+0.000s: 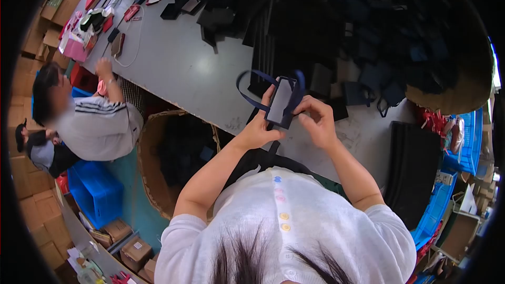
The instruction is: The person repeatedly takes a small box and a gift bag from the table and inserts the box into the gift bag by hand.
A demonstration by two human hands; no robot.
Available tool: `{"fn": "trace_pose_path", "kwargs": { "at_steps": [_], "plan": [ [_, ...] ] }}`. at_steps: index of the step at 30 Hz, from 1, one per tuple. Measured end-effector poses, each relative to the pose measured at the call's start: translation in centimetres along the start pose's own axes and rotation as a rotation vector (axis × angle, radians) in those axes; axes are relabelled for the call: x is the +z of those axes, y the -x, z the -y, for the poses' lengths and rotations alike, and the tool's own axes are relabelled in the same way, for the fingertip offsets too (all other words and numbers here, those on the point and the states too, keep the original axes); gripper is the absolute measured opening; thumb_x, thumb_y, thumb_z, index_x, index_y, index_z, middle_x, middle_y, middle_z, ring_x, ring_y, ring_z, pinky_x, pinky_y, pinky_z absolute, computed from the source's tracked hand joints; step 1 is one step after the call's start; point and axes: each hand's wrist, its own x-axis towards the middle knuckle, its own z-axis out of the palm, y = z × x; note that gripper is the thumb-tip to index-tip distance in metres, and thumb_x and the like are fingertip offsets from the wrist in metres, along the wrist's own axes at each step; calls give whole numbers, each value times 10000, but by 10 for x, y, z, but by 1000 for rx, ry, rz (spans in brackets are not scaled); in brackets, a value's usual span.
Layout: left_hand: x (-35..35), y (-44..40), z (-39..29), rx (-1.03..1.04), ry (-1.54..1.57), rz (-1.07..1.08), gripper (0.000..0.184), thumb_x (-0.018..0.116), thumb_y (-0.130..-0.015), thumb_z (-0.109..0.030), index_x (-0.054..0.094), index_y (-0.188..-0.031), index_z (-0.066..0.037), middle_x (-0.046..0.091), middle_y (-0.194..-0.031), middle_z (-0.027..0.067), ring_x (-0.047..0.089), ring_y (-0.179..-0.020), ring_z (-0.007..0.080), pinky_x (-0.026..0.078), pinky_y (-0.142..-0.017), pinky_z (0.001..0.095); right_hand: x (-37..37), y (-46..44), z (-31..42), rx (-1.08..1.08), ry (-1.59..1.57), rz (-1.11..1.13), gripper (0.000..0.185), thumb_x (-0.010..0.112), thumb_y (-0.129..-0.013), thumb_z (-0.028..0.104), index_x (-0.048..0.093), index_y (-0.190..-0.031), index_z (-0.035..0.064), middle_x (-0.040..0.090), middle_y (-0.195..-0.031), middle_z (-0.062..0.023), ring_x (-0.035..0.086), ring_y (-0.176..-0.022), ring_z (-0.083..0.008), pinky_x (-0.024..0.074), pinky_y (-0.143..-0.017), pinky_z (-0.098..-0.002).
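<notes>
The piece in play is a small navy gift bag (at least that's how it looks) point(281, 100) with a ribbon point(301, 85) looping out on both its left and right sides. It's up in the hands, over the near edge of the table point(194, 68).

Grip check: the left hand point(258, 130) has the bag held from its left and near side. The right hand point(318, 122) is bent in close at the bag's right edge, but I can't tell if it's pinching ribbon or just touching.

Progress-wise, I'd say this one's well along, since both loops are there. It isn't set down yet, and I can't see whether the ribbon ends are fixed.

As for the batch, no idea on a count. There's a big dark pile point(368, 42) far right, and a ribbon-handled bag point(392, 94) at its near side looks about as far along. The cardboard bin point(150, 181) near left has more dark pieces, too shadowy to tell whether they're finished.
</notes>
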Motion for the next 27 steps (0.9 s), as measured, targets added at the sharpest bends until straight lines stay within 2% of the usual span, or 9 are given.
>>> {"fn": "trace_pose_path", "kwargs": {
  "at_steps": [4, 7, 8, 11, 20, 21, 22, 24, 27],
  "plan": [
    [-5, 13, -7, -111, -49, 31, 1171, 727, -599, -74, -32, -1491, -71, 275, -1428, 155, 316, -1319, 282, 251, -1093, 355, 6, -1, -1, 357, -76, -10, 149, 598, -814, 89, 592, -932, -1, 614, -849, -51, 587, -806, -121, 478, -747, -278],
    [14, 11, 8, 471, -1011, -235, 903, 739, -596, -307, 335, -1340, 7, 401, -1304, 188, 394, -1237, 340, 309, -1019, 394, 17, -12, 7, 314, 439, -39, 323, 688, -768, 168, 583, -1037, 24, 627, -871, -67, 595, -786, -130, 489, -704, -272],
    [24, 12, 4, 285, -1131, -269, 966, 721, -633, -310, 250, -1410, 19, 351, -1372, 196, 332, -1296, 345, 245, -1088, 411, 24, -16, 10, 326, 491, -69, 364, 681, -761, 130, 572, -1088, 12, 637, -942, -94, 608, -859, -155, 494, -766, -291],
    [23, -8, 77, 683, -660, -536, 892, 738, -584, -288, 375, -1337, 23, 438, -1247, 167, 415, -1171, 345, 322, -1015, 443, 28, -20, -6, 125, 576, 58, 411, 524, -780, 5, 556, -1190, -15, 629, -1062, -180, 607, -987, -273, 463, -900, -337],
    [34, 22, 19, 323, -924, -601, 825, 741, -576, -219, 399, -1292, 5, 428, -1281, 191, 379, -1217, 369, 340, -1022, 426, 44, -35, -12, -403, 596, -229, 105, 549, -902, -27, 636, -955, -54, 656, -936, -143, 618, -853, -261, 490, -812, -329],
    [36, 17, 44, 496, -901, -713, 828, 746, -583, -232, 392, -1294, 1, 431, -1273, 198, 383, -1217, 378, 339, -1023, 423, 42, -36, -9, -427, 537, -269, 122, 530, -918, 12, 635, -915, -51, 655, -934, -145, 616, -849, -254, 492, -810, -335],
    [36, 21, 30, 364, -901, -607, 851, 756, -585, -254, 374, -1302, -3, 432, -1261, 204, 394, -1203, 382, 340, -1015, 427, 45, -37, -3, -442, 531, -342, 237, 469, -960, 106, 640, -909, -49, 657, -945, -147, 617, -865, -238, 494, -820, -333],
    [40, 30, 14, 453, -760, -628, 883, 788, -571, -305, 367, -1288, -10, 415, -1256, 202, 402, -1177, 387, 345, -994, 424, 32, -33, -8, -192, 238, -410, 376, 358, -1001, 229, 608, -1037, -50, 653, -1011, -166, 622, -930, -234, 492, -878, -334],
    [56, 27, 21, 572, -510, -468, 930, 818, -588, -231, 308, -1339, -31, 378, -1287, 204, 396, -1206, 382, 352, -1010, 431, 3, -9, -28, 502, -226, -109, 504, 304, -1000, 438, 537, -1205, 41, 587, -1212, -128, 579, -1056, -216, 414, -972, -330]
  ]
}}
